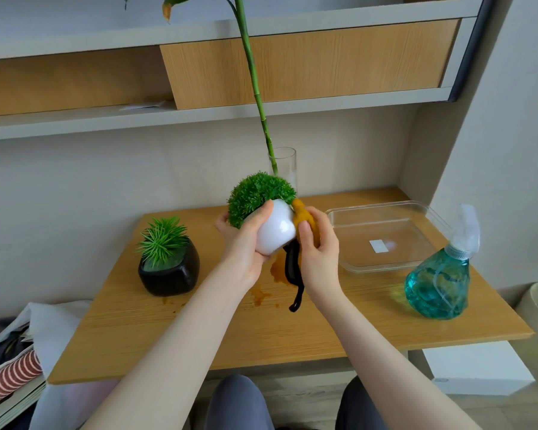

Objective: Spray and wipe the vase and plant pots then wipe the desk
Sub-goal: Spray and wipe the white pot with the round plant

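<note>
Your left hand (243, 243) grips the white pot (275, 232) tilted above the desk (292, 330), thumb across its upper side and fingers curled behind the round green plant (257, 198). Your right hand (319, 252) pinches the orange cloth (305, 217) against the pot's right flank, with a dark strip of the cloth dangling down toward the wood. So the pot is lifted clear of the surface, between both hands, in front of the glass vase (284, 164) holding the tall green stem (255, 88).

The glazed surface looks smooth and is likely damp, so a hard rub from the right could twist it out of your left palm; keep the thumb firm. Leaning it further might loosen the plant. Behind your knuckles the vase stands near, and a wide wiping stroke could knock it over. The hanging strip may drag through the wet brown marks (261, 296) below and smear them. The black pot (168, 270) sits well left, the spray bottle (438, 283) and clear tray (385, 237) to the right, out of harm for now
</note>
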